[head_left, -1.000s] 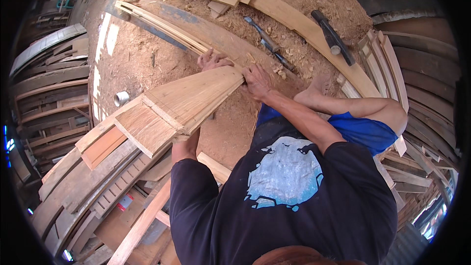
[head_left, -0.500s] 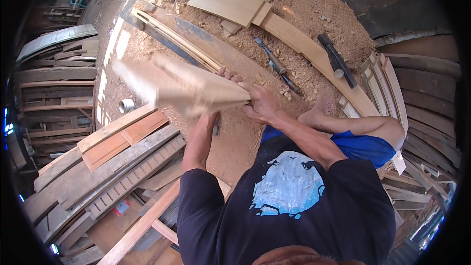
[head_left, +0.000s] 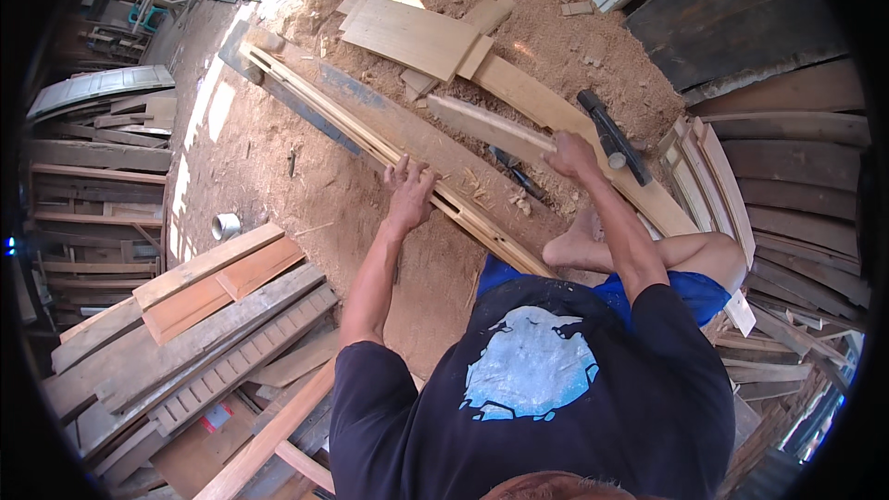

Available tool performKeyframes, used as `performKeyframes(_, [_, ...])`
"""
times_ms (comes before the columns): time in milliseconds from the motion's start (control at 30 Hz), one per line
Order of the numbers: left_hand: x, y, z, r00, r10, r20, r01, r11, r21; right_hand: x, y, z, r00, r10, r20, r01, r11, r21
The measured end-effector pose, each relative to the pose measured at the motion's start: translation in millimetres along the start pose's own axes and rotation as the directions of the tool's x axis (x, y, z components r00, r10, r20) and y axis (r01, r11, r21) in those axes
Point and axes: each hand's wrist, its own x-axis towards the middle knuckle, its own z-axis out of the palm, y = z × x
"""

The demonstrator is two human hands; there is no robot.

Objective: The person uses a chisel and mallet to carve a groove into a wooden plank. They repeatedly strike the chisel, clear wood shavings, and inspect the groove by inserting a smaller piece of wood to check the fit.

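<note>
A long, pale wooden length [head_left: 356, 130] with grooves and a slot lies diagonally over a weathered plank. My left hand [head_left: 410, 194] rests on its middle, fingers spread across the top. To the right, my right hand [head_left: 572, 157] grips the near end of a narrow, rough-edged board [head_left: 486, 122], which points away to the left over the sawdust. Just below that board lies a dark-handled tool [head_left: 520, 176], partly hidden by it. The near end of the grooved wood reaches my blue shorts.
Flat boards [head_left: 417, 32] lie on sawdust at the far side, beside a long dark tool with a round pale end [head_left: 613, 137]. Stacked timber [head_left: 204, 315] fills the near left. A white pipe piece [head_left: 225, 226] stands near it. More planks [head_left: 796, 185] line the right.
The board that both hands held, blurred, at the left is now in my right hand alone, over to the right. My left hand has let go and lies on the grooved wood.
</note>
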Motion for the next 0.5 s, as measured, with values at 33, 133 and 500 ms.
performKeyframes(33, [2, 0, 0, 1.000, 0.001, -0.011, -0.001, 1.000, -0.010, 10, 15, 20, 0.999, 0.017, 0.031, -0.016, 0.999, -0.043])
performKeyframes(133, [-4, 2, 1, 1.000, -0.005, -0.010, 0.004, 1.000, -0.031, 20, 44, 60, 0.994, 0.061, 0.096, -0.055, 0.997, -0.063])
performKeyframes(500, [-4, 3, -1, 0.997, 0.030, -0.065, -0.029, 0.999, 0.013, 17, 61, 75, 0.992, 0.114, 0.050, -0.089, 0.934, -0.347])
